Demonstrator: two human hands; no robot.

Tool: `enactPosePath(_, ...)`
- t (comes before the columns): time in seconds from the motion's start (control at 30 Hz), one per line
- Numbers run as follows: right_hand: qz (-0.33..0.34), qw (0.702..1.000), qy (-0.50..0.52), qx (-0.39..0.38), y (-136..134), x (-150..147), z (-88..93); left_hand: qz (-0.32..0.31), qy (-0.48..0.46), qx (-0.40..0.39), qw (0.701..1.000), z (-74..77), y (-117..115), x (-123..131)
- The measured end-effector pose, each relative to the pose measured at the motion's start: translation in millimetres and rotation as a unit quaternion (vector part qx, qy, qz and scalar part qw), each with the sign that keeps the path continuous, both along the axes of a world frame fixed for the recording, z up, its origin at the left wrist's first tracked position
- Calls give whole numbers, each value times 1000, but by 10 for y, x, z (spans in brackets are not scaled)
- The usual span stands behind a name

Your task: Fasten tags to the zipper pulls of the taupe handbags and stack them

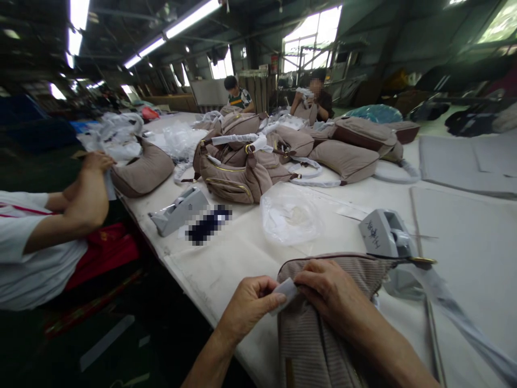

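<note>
A taupe bag with a striped lining (319,334) lies at the near edge of the white table (242,253), right in front of me. My left hand (247,308) pinches a small white slip (285,291) at the bag's opening. My right hand (329,290) is closed on the same slip and on the bag's rim. A gold zip pull (422,261) sticks out at the bag's right end.
Two grey tape dispensers (181,210) (385,233) stand on the table, with a clear plastic bag (291,215) between them. A heap of taupe bags (242,167) fills the middle. A person's arm (81,199) rests at the left edge. Two people sit at the far end.
</note>
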State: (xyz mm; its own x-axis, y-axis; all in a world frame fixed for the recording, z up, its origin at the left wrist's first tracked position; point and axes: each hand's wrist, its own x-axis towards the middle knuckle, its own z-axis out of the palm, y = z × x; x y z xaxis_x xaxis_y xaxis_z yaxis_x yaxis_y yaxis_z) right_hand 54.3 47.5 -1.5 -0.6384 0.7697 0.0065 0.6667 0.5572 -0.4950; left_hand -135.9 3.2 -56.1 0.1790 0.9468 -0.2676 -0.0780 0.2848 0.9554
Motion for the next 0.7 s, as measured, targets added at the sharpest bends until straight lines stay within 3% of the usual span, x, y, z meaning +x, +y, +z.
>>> enactPosePath(0.2, -25, 995, 96, -24, 27, -61, -28, 18, -31, -44, 998, 46, 115, 83)
enactPosePath(0.37, -92, 989, 8, 115, -13, -27, -62, 34, -33, -62, 997, -13, 122, 93)
enactPosePath(0.57, -86, 994, 13, 72, -27, -41, -150, 33, -41, -76, 996, -2, 202, 131)
enactPosePath(0.7, -41, 990, 31, 130, -31, -8, -295, 77, 2, -64, 995, -26, 139, 168)
